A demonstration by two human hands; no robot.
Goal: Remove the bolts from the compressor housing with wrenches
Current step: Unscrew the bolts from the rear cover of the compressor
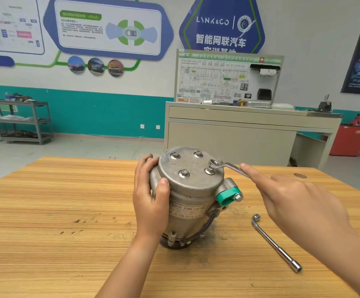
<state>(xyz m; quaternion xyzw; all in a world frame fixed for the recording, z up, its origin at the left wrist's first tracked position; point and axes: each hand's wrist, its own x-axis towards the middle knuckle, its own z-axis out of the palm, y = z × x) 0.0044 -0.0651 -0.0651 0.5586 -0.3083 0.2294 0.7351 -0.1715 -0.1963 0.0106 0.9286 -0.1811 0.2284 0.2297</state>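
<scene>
- Head view: left grip [151, 190] curled round housing [194, 190], thumb on its rim.
- Straight-fingered right grip [293, 198], holding nothing; forefinger touches wrench [227, 166] handle, ring end at right bolt [209, 170].
- Housing upright on counter [67, 211]; socket wrench [275, 244] lies to its right, apart.

Behind the wooden table [45, 211] stand a grey shelf cart [22, 121] and a beige cabinet [228, 143].

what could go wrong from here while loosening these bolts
The right hand pushes the ring wrench with just an outstretched finger, so it may slip off the bolt. The compressor housing stands on end, steadied only by the left hand; a hard pull could tip it.
</scene>
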